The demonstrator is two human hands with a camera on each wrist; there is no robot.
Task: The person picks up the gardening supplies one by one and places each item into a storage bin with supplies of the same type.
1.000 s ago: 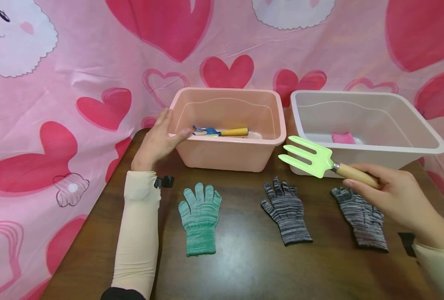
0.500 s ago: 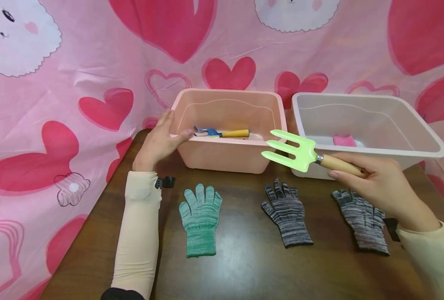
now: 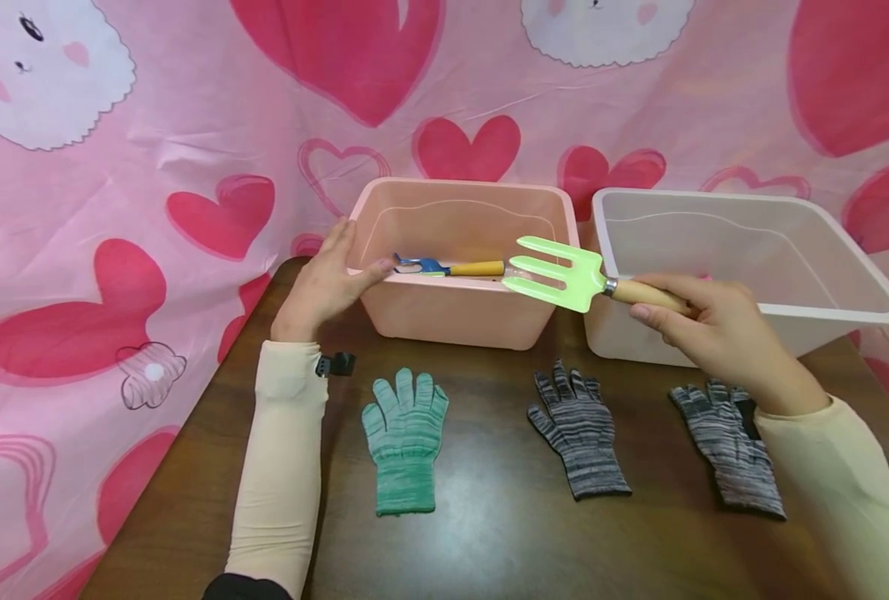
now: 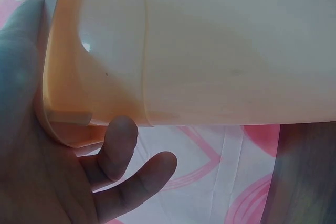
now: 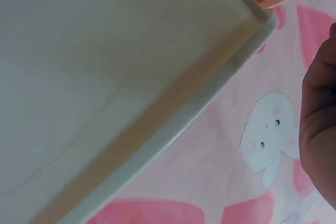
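My right hand (image 3: 725, 337) grips the wooden handle of a lime-green hand fork (image 3: 575, 279), its three tines pointing left. The fork is held up in front of both bins, its tines overlapping the right end of the peach bin (image 3: 459, 308) in the head view. My left hand (image 3: 324, 283) rests at that bin's near left corner, thumb along the front rim and fingers at the left side. In the left wrist view, two fingers (image 4: 152, 171) stand loose beside the bin wall. Inside the peach bin lies a blue tool with a yellow handle (image 3: 477, 268).
A pale grey bin (image 3: 834, 315) stands right of the peach bin, a bit of pink showing inside. In front lie a green glove (image 3: 405, 450) and two grey-black striped gloves, one in the middle (image 3: 582, 437) and one at right (image 3: 729, 454). A pink heart-print cloth hangs behind.
My right hand has carried the hand fork left and slightly upward, from before the grey bin to the peach bin's right end. My left hand stays at the bin's corner.
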